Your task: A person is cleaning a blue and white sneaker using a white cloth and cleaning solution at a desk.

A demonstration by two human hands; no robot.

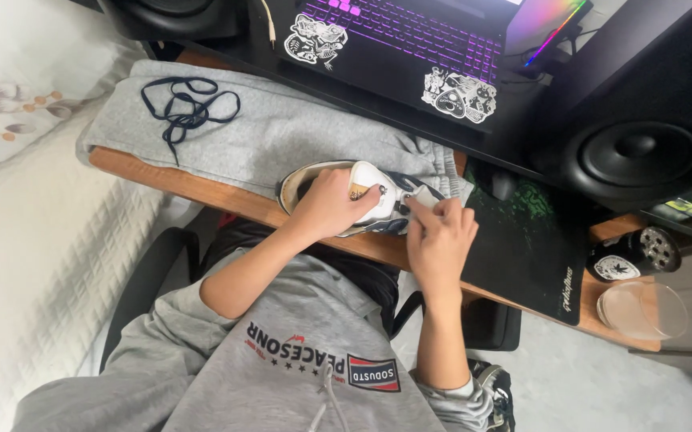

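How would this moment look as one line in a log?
left hand: grips shoe | right hand: fingers at shoe front | shoe: on grey cloth | dark lace: loose on cloth

Person wears a grey sweatshirt – sleeves pushed up above the elbows, forearms bare back from each grip. Chest print, upside down to the camera: red-and-dark lettering, a row of small stars, a small red mark, plus a dark rectangular patch with red and white bands. Pale drawstring hangs at the neckline. Right sleeve bunched in folds near the elbow, a white layer showing at its edge. Both hands bare – no rings, watch or gloves seen.
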